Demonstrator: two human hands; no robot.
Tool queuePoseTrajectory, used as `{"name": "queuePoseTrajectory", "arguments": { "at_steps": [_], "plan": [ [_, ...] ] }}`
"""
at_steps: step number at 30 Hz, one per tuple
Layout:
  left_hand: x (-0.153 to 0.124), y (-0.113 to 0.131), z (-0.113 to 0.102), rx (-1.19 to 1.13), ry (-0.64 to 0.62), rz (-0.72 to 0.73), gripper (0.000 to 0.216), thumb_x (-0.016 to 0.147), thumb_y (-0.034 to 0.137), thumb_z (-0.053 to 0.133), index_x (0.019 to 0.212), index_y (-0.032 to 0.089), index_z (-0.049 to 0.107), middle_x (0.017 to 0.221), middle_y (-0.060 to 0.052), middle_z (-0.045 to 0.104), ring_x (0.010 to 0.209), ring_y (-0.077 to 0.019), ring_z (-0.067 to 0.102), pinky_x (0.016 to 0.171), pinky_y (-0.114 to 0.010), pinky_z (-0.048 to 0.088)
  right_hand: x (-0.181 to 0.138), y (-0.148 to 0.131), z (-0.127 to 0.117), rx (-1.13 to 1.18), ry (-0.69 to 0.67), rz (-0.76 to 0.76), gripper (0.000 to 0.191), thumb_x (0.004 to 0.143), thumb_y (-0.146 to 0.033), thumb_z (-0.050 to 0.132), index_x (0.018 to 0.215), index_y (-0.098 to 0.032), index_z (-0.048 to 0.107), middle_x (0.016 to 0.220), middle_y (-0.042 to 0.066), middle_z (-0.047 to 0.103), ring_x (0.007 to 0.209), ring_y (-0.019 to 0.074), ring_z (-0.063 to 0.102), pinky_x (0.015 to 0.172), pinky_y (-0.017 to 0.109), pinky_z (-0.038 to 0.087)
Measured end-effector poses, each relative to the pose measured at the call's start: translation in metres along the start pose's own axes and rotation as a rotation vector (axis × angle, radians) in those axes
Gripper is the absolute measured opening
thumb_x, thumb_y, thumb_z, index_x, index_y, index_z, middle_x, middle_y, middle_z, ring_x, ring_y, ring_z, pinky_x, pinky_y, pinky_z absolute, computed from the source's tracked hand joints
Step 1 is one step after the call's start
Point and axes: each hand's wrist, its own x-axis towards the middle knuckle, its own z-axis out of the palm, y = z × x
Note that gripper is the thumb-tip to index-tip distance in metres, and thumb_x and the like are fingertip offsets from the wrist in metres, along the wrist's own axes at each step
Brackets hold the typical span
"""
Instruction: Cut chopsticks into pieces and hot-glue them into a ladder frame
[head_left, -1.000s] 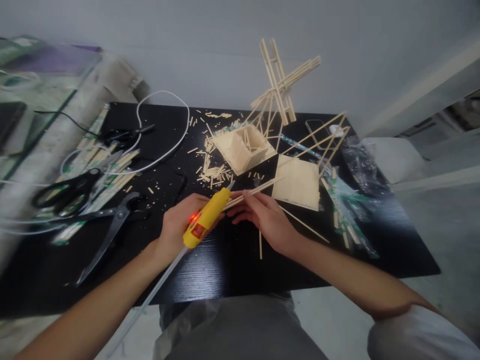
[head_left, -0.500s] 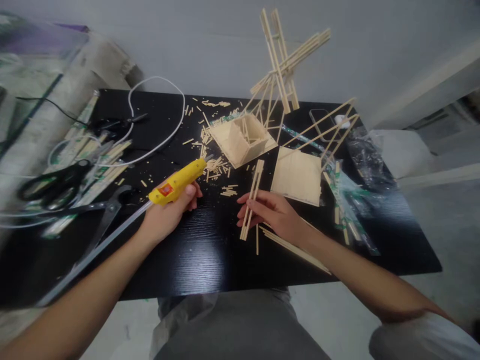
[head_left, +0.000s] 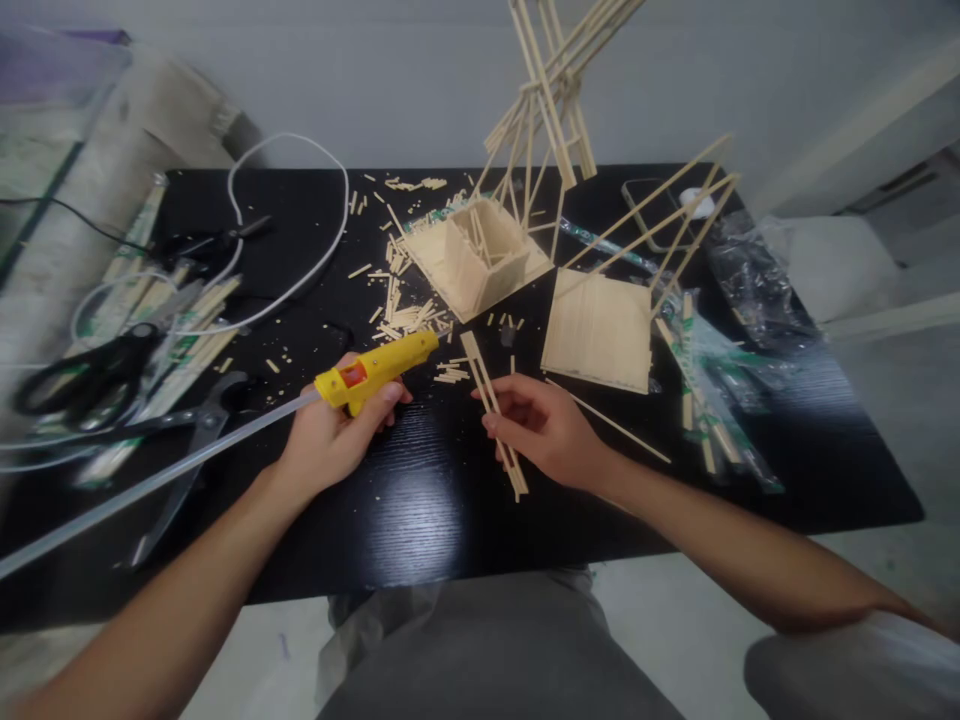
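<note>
My left hand [head_left: 330,440] is closed round a yellow glue gun [head_left: 379,368] whose nozzle points right, with a long clear glue stick [head_left: 150,480] trailing out behind it to the left. My right hand [head_left: 544,430] pinches a short bundle of glued wooden sticks [head_left: 491,405], held slanted just above the black table [head_left: 420,520]. Beyond the hands stand an open wooden box [head_left: 480,262] with a tall stick frame [head_left: 544,110] rising from it, and a flat wooden panel [head_left: 598,330] with slanting sticks.
Small stick offcuts [head_left: 405,320] litter the table's middle. Black scissors [head_left: 82,370], a second pair of shears [head_left: 195,440], a white cable [head_left: 300,200] and packs of sticks lie at the left. Plastic wrappers [head_left: 720,370] and a phone [head_left: 649,215] are at the right.
The left hand has swung the glue gun away from the sticks to the left. The right hand has turned the stick bundle from slanting right to slanting left.
</note>
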Motion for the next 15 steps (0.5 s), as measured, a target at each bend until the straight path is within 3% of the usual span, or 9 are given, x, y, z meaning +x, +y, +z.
{"name": "queuePoseTrajectory", "arguments": {
  "at_steps": [4,7,11,15],
  "plan": [
    [-0.001,-0.003,-0.005,-0.007,0.107,-0.007,0.037,0.099,0.052,0.063,0.096,0.016,0.072,0.083,-0.005,0.073,0.057,-0.011,0.062,0.049,-0.023,0.052,-0.002,0.0,-0.002,-0.095,0.088,-0.029,0.021,0.094,-0.035,0.072,0.108,-0.019,0.07,0.063,-0.008,0.06,0.041,0.0074,0.056,0.037,0.017,0.045],
    [-0.002,-0.002,-0.01,0.046,0.152,0.01,0.036,0.096,0.05,0.066,0.092,0.016,0.075,0.072,-0.003,0.072,0.052,-0.0111,0.061,0.047,-0.023,0.05,-0.001,-0.004,-0.004,-0.215,0.153,-0.079,0.019,0.095,-0.035,0.071,0.102,-0.018,0.071,0.058,-0.008,0.058,0.041,0.0065,0.053,0.038,0.017,0.04],
    [-0.001,0.005,-0.013,0.171,0.078,0.123,0.025,0.095,0.042,0.068,0.092,0.019,0.076,0.076,-0.002,0.074,0.055,-0.0117,0.063,0.051,-0.023,0.051,0.001,-0.005,-0.008,-0.353,0.161,-0.129,0.017,0.097,-0.034,0.069,0.097,-0.018,0.073,0.056,-0.006,0.06,0.046,0.0069,0.054,0.043,0.017,0.038],
    [0.0,0.011,-0.01,0.226,0.002,0.256,0.016,0.094,0.034,0.068,0.086,0.021,0.072,0.08,-0.002,0.074,0.067,-0.0152,0.07,0.06,-0.026,0.056,0.002,-0.004,-0.012,-0.389,0.167,-0.087,0.019,0.099,-0.036,0.067,0.097,-0.018,0.074,0.057,-0.006,0.06,0.047,0.0076,0.056,0.044,0.018,0.038]
  ]
}}
